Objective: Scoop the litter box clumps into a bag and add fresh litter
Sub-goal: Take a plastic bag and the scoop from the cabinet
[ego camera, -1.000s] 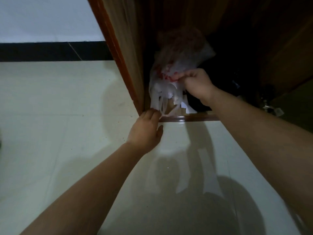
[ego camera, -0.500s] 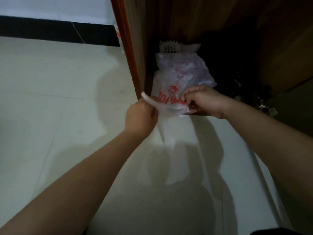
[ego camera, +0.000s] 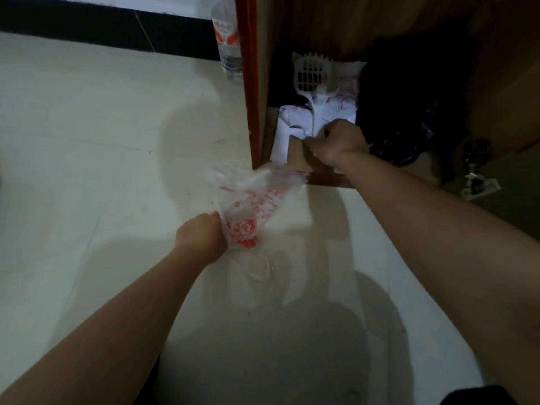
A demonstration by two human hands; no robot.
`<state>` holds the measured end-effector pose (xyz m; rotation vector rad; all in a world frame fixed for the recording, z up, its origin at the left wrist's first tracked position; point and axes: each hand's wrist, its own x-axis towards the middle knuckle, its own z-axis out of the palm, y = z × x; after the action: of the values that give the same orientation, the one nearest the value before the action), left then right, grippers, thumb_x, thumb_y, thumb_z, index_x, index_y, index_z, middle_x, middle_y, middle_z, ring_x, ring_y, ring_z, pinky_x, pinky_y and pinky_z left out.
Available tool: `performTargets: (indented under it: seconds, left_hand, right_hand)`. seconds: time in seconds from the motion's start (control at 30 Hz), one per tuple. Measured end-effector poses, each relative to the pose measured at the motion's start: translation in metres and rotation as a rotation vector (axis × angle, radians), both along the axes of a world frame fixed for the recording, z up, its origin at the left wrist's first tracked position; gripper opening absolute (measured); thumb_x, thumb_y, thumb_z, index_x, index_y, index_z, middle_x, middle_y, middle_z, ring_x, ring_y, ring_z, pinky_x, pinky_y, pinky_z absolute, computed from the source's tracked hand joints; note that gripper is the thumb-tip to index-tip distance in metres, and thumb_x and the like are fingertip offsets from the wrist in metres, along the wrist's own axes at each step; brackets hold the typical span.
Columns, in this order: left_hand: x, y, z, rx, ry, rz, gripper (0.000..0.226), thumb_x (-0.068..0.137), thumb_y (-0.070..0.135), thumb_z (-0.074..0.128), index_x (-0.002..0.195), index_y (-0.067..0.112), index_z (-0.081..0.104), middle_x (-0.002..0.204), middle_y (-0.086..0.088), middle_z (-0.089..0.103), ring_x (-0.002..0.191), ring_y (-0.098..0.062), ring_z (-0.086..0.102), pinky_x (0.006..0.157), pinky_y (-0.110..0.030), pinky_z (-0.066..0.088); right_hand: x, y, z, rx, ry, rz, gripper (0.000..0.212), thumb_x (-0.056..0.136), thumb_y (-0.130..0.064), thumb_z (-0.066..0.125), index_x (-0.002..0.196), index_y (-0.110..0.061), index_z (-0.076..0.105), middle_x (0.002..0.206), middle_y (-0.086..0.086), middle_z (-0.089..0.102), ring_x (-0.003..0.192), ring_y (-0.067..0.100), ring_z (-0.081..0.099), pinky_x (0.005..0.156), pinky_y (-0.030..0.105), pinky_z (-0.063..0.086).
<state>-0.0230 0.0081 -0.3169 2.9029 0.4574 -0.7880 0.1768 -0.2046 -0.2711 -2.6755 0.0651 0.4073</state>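
Observation:
My left hand (ego camera: 201, 238) grips a thin clear plastic bag (ego camera: 251, 206) with red print, held low over the pale tiled floor (ego camera: 87, 141) in front of an open wooden cabinet. A white slotted litter scoop (ego camera: 311, 74) lies inside the cabinet on a pile of white bags (ego camera: 292, 121). My right hand (ego camera: 340, 141) reaches into the cabinet, its fingers curled at the lower end of the scoop's handle. No litter box is in view.
The cabinet's red-brown side panel (ego camera: 252, 83) stands just left of the scoop. A clear water bottle (ego camera: 229, 51) stands on the floor outside it. Dark bags (ego camera: 403, 118) fill the cabinet's right part. The open door (ego camera: 502, 112) with lock and keys (ego camera: 474, 173) is at the right.
My left hand has pulled the printed bag out of the cabinet, down and toward me. My right hand let go of the bag and moved deeper in, onto the scoop's handle.

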Motion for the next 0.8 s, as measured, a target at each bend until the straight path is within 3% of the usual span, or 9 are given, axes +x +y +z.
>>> performTargets:
  seconds: [0.13, 0.23, 0.3, 0.37, 0.47, 0.53, 0.6, 0.7, 0.8]
  left_hand:
    - [-0.011, -0.003, -0.017, -0.106, -0.017, 0.088, 0.032, 0.092, 0.024, 0.051, 0.119, 0.008, 0.054, 0.11, -0.014, 0.063, 0.098, -0.032, 0.063, 0.082, -0.04, 0.054]
    - [-0.01, -0.003, -0.017, -0.169, -0.024, 0.164, 0.035, 0.091, 0.028, 0.052, 0.12, 0.008, 0.054, 0.111, -0.015, 0.062, 0.098, -0.033, 0.063, 0.085, -0.042, 0.055]
    - [-0.011, -0.002, -0.014, -0.211, -0.025, 0.208, 0.037, 0.092, 0.033, 0.053, 0.12, 0.008, 0.055, 0.113, -0.015, 0.063, 0.101, -0.032, 0.062, 0.087, -0.042, 0.054]
    - [-0.013, -0.002, -0.008, -0.254, -0.037, 0.235, 0.041, 0.09, 0.04, 0.055, 0.118, 0.01, 0.058, 0.112, -0.013, 0.063, 0.1, -0.031, 0.063, 0.086, -0.042, 0.055]
    - [-0.023, -0.006, 0.003, -0.266, -0.049, 0.243, 0.049, 0.086, 0.052, 0.05, 0.117, 0.017, 0.062, 0.112, -0.012, 0.064, 0.099, -0.03, 0.062, 0.086, -0.045, 0.056]
    - [-0.033, -0.011, 0.017, -0.224, -0.068, 0.257, 0.051, 0.089, 0.051, 0.045, 0.125, 0.017, 0.06, 0.118, -0.014, 0.062, 0.104, -0.033, 0.06, 0.09, -0.045, 0.054]
    - [-0.046, -0.015, 0.034, -0.156, -0.095, 0.281, 0.046, 0.094, 0.045, 0.043, 0.125, 0.015, 0.059, 0.118, -0.013, 0.063, 0.105, -0.033, 0.061, 0.089, -0.042, 0.053]
    - [-0.072, -0.016, 0.062, -0.106, -0.133, 0.336, 0.034, 0.096, 0.037, 0.042, 0.103, 0.014, 0.065, 0.103, -0.01, 0.068, 0.091, -0.031, 0.064, 0.076, -0.035, 0.051]
    - [-0.107, -0.01, 0.099, -0.084, -0.171, 0.447, 0.021, 0.095, 0.031, 0.044, 0.085, 0.017, 0.055, 0.084, -0.005, 0.061, 0.075, -0.028, 0.057, 0.067, -0.031, 0.046]
  right_hand:
    - [-0.001, 0.004, 0.002, 0.073, 0.017, -0.058, 0.043, 0.09, -0.046, 0.055, 0.107, -0.008, 0.063, 0.101, 0.015, 0.064, 0.09, 0.03, 0.062, 0.064, 0.026, 0.038]
    - [-0.01, 0.002, 0.026, 0.122, -0.016, -0.075, 0.044, 0.098, -0.039, 0.039, 0.119, -0.004, 0.057, 0.109, 0.015, 0.059, 0.089, 0.026, 0.051, 0.065, 0.026, 0.034]
    - [-0.028, -0.004, 0.041, 0.253, -0.079, -0.113, 0.038, 0.1, -0.032, 0.041, 0.122, -0.004, 0.053, 0.103, 0.009, 0.057, 0.091, 0.027, 0.052, 0.071, 0.028, 0.035]
    - [-0.056, -0.014, 0.048, 0.365, -0.091, -0.141, 0.031, 0.1, -0.031, 0.044, 0.119, -0.007, 0.049, 0.097, 0.003, 0.055, 0.088, 0.024, 0.053, 0.072, 0.031, 0.036]
    - [-0.097, -0.028, 0.036, 0.345, -0.011, -0.108, 0.027, 0.099, -0.036, 0.046, 0.107, -0.011, 0.05, 0.094, 0.006, 0.06, 0.09, 0.03, 0.059, 0.072, 0.035, 0.041]
    - [-0.123, -0.033, 0.023, 0.296, 0.007, -0.074, 0.036, 0.101, -0.044, 0.044, 0.106, -0.009, 0.053, 0.102, 0.013, 0.064, 0.096, 0.033, 0.061, 0.074, 0.034, 0.042]
    - [-0.15, -0.036, 0.014, 0.251, 0.01, -0.025, 0.046, 0.102, -0.052, 0.038, 0.098, -0.008, 0.052, 0.096, 0.015, 0.064, 0.092, 0.035, 0.062, 0.071, 0.034, 0.043]
    - [-0.194, -0.033, 0.008, 0.268, 0.038, 0.038, 0.048, 0.101, -0.054, 0.034, 0.094, -0.009, 0.048, 0.085, 0.014, 0.061, 0.087, 0.039, 0.063, 0.068, 0.038, 0.044]
    - [-0.231, -0.024, 0.007, 0.329, 0.082, 0.136, 0.038, 0.101, -0.049, 0.04, 0.094, -0.012, 0.043, 0.087, 0.017, 0.062, 0.088, 0.041, 0.062, 0.066, 0.037, 0.039]
